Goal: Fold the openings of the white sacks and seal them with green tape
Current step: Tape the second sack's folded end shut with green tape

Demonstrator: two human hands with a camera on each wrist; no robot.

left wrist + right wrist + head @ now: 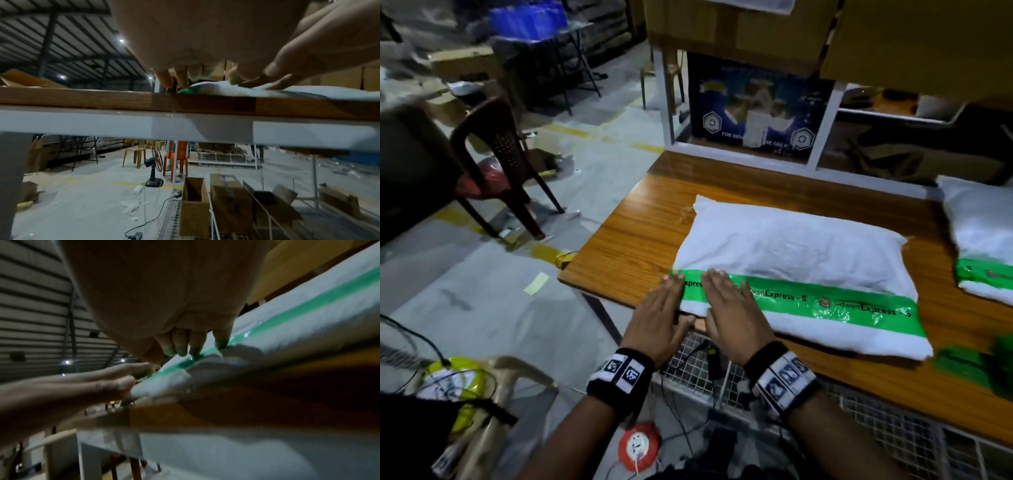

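A filled white sack (791, 246) lies flat on the wooden table (633, 236), its near end folded over. A strip of green printed tape (825, 305) runs across the fold from left to right. My left hand (659, 310) lies flat, fingers straight, at the tape's left end by the sack's corner. My right hand (732, 301) presses flat on the tape just beside it. In the right wrist view the fingertips (197, 352) touch the green tape (308, 305). A second white sack (983, 240) with a green tape band (983, 274) lies at the right.
A blurred green tape roll (983, 363) sits at the table's near right edge. A shelf unit holding a blue box (753, 106) stands behind the table. On the floor to the left stands a dark plastic chair (496, 161). A wire rack (893, 435) and cables sit below the table edge.
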